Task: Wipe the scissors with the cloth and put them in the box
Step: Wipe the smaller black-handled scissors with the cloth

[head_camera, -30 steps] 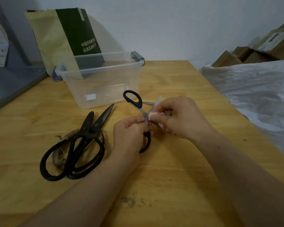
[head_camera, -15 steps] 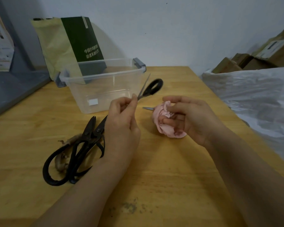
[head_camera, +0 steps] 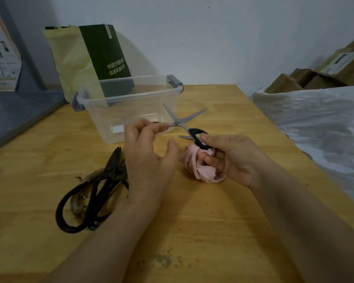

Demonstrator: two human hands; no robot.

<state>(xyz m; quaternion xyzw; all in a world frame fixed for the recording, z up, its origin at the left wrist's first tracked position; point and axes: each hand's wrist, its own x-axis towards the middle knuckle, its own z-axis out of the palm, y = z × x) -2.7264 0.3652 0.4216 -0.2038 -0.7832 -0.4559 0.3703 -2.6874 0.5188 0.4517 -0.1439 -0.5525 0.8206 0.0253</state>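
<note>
scissors: small pair [head_camera: 178, 121], grey blades spread in a V, tips pointing up and away from the person; held off the table [head_camera: 213, 221] between both hands.
left hand: [head_camera: 149, 158] fingers curled on the left shank of the scissors, the handle there hidden under the fingertips; thumb sticks out free, off the scissors.
right hand: [head_camera: 237, 160] fingers wrapped round the bunched pink cloth [head_camera: 200, 170], thumb tip pressed on the black handle loop, which sits right on top of the cloth.
scissors vs hands: pivot and blades lie beyond both hands, closer to the left fingertips.
box: clear plastic, grey latches [head_camera: 131, 94], at the back of the table; scissor blades are in front of its right front corner, outside it.
other blade: one grey tip [head_camera: 184, 137] lies on the table under the held pair, the rest hidden.
black shears: two old pairs [head_camera: 102, 186] flat on the table, left of the left wrist.
behind box: green-and-yellow bag [head_camera: 102, 54] against the wall.
</note>
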